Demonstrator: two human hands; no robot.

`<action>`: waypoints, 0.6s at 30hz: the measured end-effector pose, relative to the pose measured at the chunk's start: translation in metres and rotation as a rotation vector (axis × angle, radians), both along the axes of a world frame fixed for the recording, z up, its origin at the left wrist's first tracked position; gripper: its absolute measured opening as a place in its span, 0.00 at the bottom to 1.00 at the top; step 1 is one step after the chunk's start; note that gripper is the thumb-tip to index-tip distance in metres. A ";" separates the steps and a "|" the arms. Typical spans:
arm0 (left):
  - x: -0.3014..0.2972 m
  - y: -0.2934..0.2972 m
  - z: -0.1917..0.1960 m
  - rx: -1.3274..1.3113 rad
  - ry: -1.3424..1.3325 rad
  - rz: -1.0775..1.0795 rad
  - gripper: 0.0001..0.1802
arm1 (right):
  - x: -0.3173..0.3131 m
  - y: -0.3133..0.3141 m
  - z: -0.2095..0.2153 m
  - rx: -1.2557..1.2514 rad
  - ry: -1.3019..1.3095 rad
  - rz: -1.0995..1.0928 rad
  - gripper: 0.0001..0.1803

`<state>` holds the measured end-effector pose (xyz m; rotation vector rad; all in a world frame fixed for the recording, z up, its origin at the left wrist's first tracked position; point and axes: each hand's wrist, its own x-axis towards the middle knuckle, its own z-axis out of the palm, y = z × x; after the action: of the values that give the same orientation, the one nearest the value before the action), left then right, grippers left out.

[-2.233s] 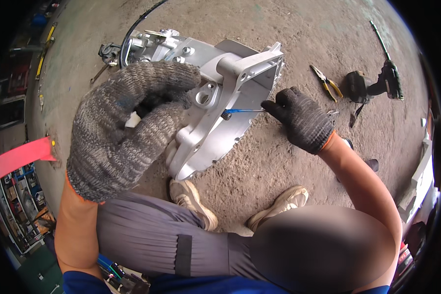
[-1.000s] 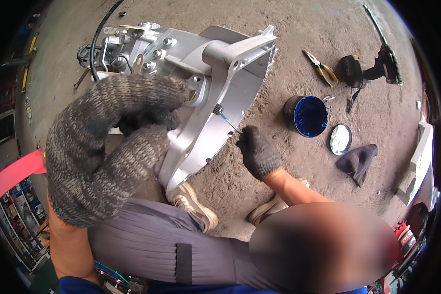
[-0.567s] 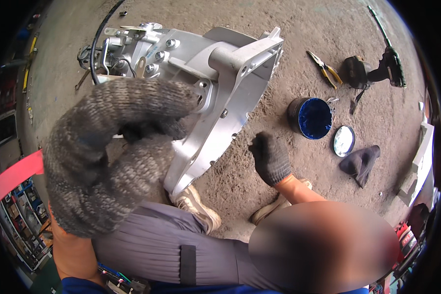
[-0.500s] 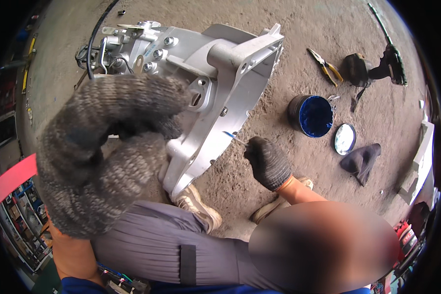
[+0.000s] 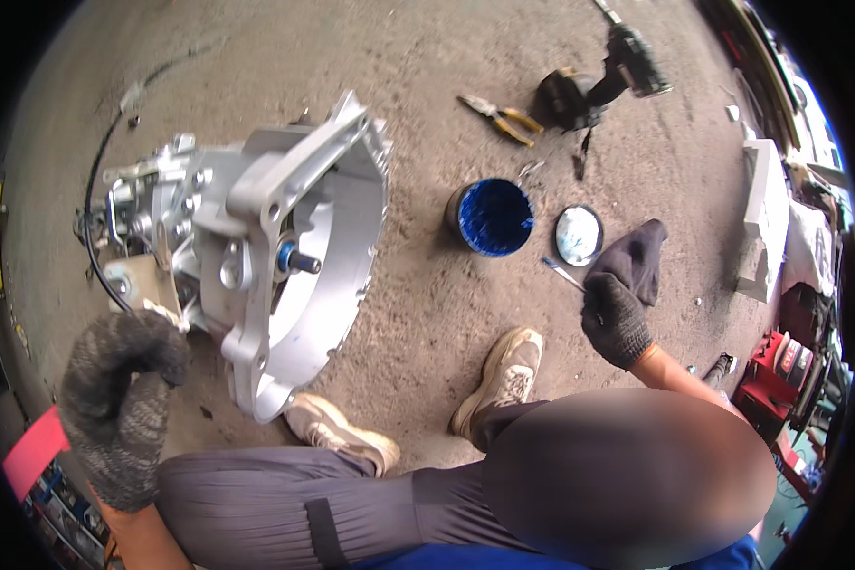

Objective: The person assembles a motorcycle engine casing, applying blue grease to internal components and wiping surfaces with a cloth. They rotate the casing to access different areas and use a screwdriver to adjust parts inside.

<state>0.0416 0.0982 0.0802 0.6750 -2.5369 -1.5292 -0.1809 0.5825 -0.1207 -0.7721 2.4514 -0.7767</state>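
Observation:
My right hand [image 5: 616,323], in a dark knit glove, is closed around a thin pale stick [image 5: 568,276] with a blue tip, close to a dark cloth [image 5: 644,249] and a round lid [image 5: 579,236]. Left of it stands a can [image 5: 496,218] smeared inside with blue grease. My gloved left hand [image 5: 119,404] is curled, fingers bent toward the thumb, beside the near left side of a silver gearbox housing [image 5: 247,214]. Whatever its fingers may hold is hidden. A shaft [image 5: 302,261] with a blue ring at its base shows inside the housing's open bell.
Yellow-handled pliers [image 5: 501,119] and a cordless power tool [image 5: 627,66] lie on the dirty floor at the far side. A black cable [image 5: 90,190] loops past the gearbox. My shoes [image 5: 513,370] are near its front edge. A pale block [image 5: 762,218] stands at right.
My right hand has moved from the bell housing's rim to the right, beside the cloth and lid, still holding the stick. My left hand has drawn back from the gearbox. The view has shifted right.

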 end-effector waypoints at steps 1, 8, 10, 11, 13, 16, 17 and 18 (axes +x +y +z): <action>0.000 -0.003 -0.011 0.022 0.002 -0.005 0.18 | -0.004 0.027 -0.003 0.055 -0.056 -0.213 0.16; -0.006 0.013 -0.013 -0.229 -0.036 -0.036 0.17 | -0.081 0.081 -0.127 0.025 0.164 -0.749 0.11; 0.000 0.015 -0.006 -0.337 -0.067 -0.127 0.16 | -0.105 0.060 -0.146 0.253 0.226 -0.744 0.18; -0.001 0.019 -0.004 -0.335 -0.067 -0.102 0.16 | -0.113 0.054 -0.149 0.309 0.236 -0.745 0.19; -0.007 0.031 -0.005 -0.324 -0.064 -0.057 0.16 | -0.123 0.057 -0.148 0.371 0.089 -0.708 0.19; -0.016 0.030 -0.006 -0.344 -0.049 -0.089 0.17 | -0.127 0.070 -0.153 0.387 0.030 -0.696 0.18; -0.018 0.030 -0.007 -0.350 -0.048 -0.100 0.17 | -0.127 0.076 -0.156 0.381 0.039 -0.697 0.18; -0.022 0.029 -0.007 -0.373 -0.042 -0.117 0.17 | -0.126 0.083 -0.159 0.334 0.022 -0.704 0.19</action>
<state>0.0199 0.1277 0.0728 0.5187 -2.8248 -1.0289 -0.3071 0.6653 -0.2796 0.2304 2.7803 -0.5475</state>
